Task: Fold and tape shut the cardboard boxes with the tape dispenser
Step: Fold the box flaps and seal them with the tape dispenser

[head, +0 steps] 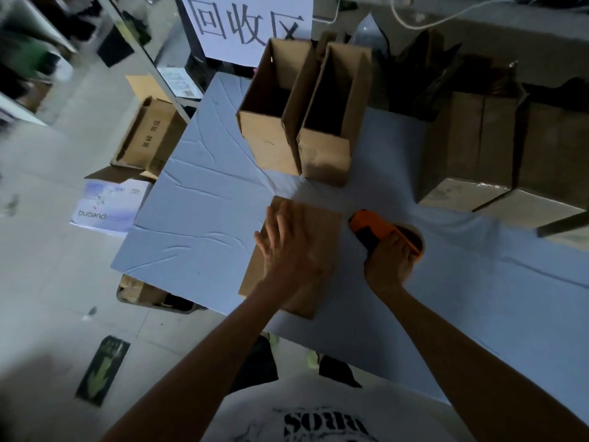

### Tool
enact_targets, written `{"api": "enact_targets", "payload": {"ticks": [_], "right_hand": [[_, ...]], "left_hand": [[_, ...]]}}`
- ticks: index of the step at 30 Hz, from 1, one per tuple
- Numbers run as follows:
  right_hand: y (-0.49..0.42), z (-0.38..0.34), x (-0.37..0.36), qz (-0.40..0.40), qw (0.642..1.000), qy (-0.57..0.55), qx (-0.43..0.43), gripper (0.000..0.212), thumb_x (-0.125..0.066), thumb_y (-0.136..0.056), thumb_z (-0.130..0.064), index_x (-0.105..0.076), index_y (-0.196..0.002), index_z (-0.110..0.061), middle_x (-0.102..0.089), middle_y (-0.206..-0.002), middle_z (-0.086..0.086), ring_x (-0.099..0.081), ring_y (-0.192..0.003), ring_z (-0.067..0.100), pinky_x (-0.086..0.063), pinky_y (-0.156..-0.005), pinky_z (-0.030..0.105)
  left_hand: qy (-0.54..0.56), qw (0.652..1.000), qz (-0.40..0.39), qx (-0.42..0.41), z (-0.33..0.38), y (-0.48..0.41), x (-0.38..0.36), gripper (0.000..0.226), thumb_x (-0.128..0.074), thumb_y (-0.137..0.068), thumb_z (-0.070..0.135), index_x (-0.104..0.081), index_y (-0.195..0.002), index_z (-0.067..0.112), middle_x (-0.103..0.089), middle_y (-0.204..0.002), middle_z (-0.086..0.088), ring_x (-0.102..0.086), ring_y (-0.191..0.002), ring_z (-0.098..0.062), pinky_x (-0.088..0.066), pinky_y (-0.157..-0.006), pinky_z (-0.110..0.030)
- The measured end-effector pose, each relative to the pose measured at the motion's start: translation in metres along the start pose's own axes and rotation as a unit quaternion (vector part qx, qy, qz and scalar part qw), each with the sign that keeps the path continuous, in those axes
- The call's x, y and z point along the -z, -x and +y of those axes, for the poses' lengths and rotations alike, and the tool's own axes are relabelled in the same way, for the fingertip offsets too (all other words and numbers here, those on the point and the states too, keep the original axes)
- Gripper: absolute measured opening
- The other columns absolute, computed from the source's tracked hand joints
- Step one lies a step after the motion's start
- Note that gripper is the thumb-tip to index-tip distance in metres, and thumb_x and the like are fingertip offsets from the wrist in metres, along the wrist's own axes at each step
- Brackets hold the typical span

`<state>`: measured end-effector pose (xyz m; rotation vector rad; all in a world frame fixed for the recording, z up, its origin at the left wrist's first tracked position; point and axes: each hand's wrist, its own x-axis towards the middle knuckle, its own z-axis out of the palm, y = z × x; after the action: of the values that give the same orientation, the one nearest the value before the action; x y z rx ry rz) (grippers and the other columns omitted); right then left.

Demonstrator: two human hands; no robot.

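Floor, left of frame: one brown carton (146,135) with printed characters, and a white carton (108,205) marked "bubandi" just beside it. A green arrow sign (102,371) lies flat on the floor nearer the person.

Surface (197,202): covered with a pale, creased sheet. A paper sign (248,23) with large characters hangs beyond its far edge.

Far centre of the surface: two open cardboard boxes (271,122) stand upright side by side and touching, mouths up.

Near centre: the closed cardboard box (318,237) lies flat on the surface. Its long axis runs away from the person, with the far end leaning slightly right.

Left hand (287,247): rests palm down on the top of this box. Its fingers (280,218) are straight and spread wide, pointing away from the person.

Right of that box: the orange tape dispenser (379,228) is on or just above the surface. Its long axis is diagonal, the nose pointing far-left toward the box's far right corner and just beside it; whether they touch cannot be told. The brown tape roll (412,236) sits at its rear.

Right hand (392,263): fingers curled round the dispenser's handle, gripping it.

Far right: two dark cartons (471,154) stand in shadow, contents not discernible.
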<state>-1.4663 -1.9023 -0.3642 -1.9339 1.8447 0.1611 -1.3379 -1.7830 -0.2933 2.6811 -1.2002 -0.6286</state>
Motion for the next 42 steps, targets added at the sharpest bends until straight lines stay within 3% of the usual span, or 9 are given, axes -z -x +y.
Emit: {"api": "enact_targets", "payload": {"ticks": [4, 7, 10, 15, 18, 22, 30, 35, 42], "right_hand": [[0.007, 0.011, 0.011, 0.052, 0.994, 0.01, 0.092, 0.051, -0.057, -0.088, -0.01, -0.04, -0.136, -0.004, -0.047, -0.136, 0.016, -0.041, -0.126, 0.034, -0.032, -0.107, 0.047], [0.019, 0.017, 0.032, 0.119, 0.961, -0.046, 0.244, 0.048, -0.057, -0.087, -0.015, -0.049, -0.131, -0.03, -0.05, -0.132, -0.007, -0.044, -0.122, 0.017, -0.034, -0.105, 0.043], [0.033, 0.012, 0.045, 0.198, 0.936, -0.046, 0.286, 0.05, -0.077, -0.076, -0.008, -0.055, -0.119, 0.001, -0.06, -0.114, 0.02, -0.058, -0.103, 0.038, -0.048, -0.089, 0.054], [0.044, -0.002, 0.062, 0.238, 0.91, 0.011, 0.34, 0.044, -0.086, -0.065, -0.009, -0.06, -0.098, 0.005, -0.064, -0.092, 0.021, -0.064, -0.084, 0.038, -0.054, -0.076, 0.052], [0.049, -0.008, 0.068, 0.25, 0.903, 0.011, 0.349, 0.041, -0.087, -0.064, -0.009, -0.06, -0.093, 0.003, -0.064, -0.088, 0.019, -0.064, -0.081, 0.036, -0.055, -0.077, 0.051], [0.053, -0.007, 0.073, 0.261, 0.888, 0.037, 0.378, 0.043, -0.088, -0.06, -0.007, -0.062, -0.093, 0.002, -0.064, -0.086, 0.016, -0.064, -0.079, 0.034, -0.055, -0.076, 0.046], [0.048, 0.002, 0.075, 0.089, 0.926, -0.108, 0.351, 0.057, -0.078, -0.076, -0.013, -0.05, -0.126, -0.012, -0.06, -0.114, 0.01, -0.06, -0.103, 0.025, -0.05, -0.084, 0.032], [0.045, -0.002, 0.088, -0.01, 0.904, -0.156, 0.398, 0.063, -0.072, -0.078, -0.005, -0.045, -0.134, -0.015, -0.059, -0.124, 0.002, -0.056, -0.114, 0.016, -0.049, -0.093, 0.027], [0.05, -0.013, 0.114, -0.03, 0.898, -0.124, 0.422, 0.07, -0.082, -0.067, -0.035, -0.042, -0.124, -0.024, -0.058, -0.101, -0.008, -0.058, -0.088, 0.004, -0.05, -0.074, 0.018]], "left_hand": [[0.004, 1.0, 0.016, 0.012, -0.008, -0.003, 0.001, 0.079, -0.047, -0.094, 0.041, -0.001, -0.152, 0.01, 0.002, -0.158, -0.013, 0.014, -0.145, -0.037, 0.004, -0.112, -0.065], [-0.004, 1.0, 0.0, -0.019, -0.02, -0.007, 0.011, 0.08, -0.049, -0.094, 0.04, -0.002, -0.152, 0.012, 0.004, -0.158, -0.015, 0.014, -0.144, -0.038, 0.006, -0.112, -0.065], [0.093, 0.993, 0.038, -0.06, -0.017, -0.011, 0.031, 0.094, -0.066, -0.084, 0.044, -0.007, -0.152, 0.017, -0.002, -0.159, -0.012, 0.009, -0.146, -0.034, 0.011, -0.114, -0.058], [0.149, 0.933, 0.17, -0.281, 0.01, -0.013, 0.067, 0.062, -0.075, -0.075, 0.012, -0.05, -0.132, 0.005, -0.035, -0.145, -0.013, -0.034, -0.132, -0.03, -0.04, -0.105, -0.049], [0.146, 0.937, 0.048, -0.312, 0.008, -0.014, 0.067, 0.044, -0.064, -0.087, 0.01, -0.053, -0.129, 0.012, -0.051, -0.133, -0.009, -0.051, -0.117, -0.023, -0.042, -0.098, -0.022], [0.133, 0.944, 0.075, -0.292, -0.003, -0.017, 0.066, 0.024, -0.058, -0.093, 0.018, -0.06, -0.117, 0.018, -0.06, -0.114, -0.002, -0.057, -0.095, -0.011, -0.032, -0.07, 0.0], [0.129, 0.948, 0.031, -0.288, -0.005, -0.01, 0.075, 0.025, -0.057, -0.093, 0.018, -0.067, -0.115, 0.011, -0.066, -0.112, -0.007, -0.06, -0.1, -0.018, -0.033, -0.082, -0.011], [0.305, 0.929, -0.03, -0.205, -0.01, -0.015, 0.09, 0.017, -0.059, -0.09, 0.002, -0.069, -0.104, 0.002, -0.069, -0.101, -0.011, -0.066, -0.095, -0.022, -0.05, -0.087, -0.024], [0.25, 0.946, -0.113, -0.172, -0.005, -0.044, 0.107, 0.031, -0.059, -0.086, -0.001, -0.06, -0.117, 0.004, -0.063, -0.102, -0.005, -0.058, -0.087, -0.012, -0.046, -0.069, -0.011]]}}
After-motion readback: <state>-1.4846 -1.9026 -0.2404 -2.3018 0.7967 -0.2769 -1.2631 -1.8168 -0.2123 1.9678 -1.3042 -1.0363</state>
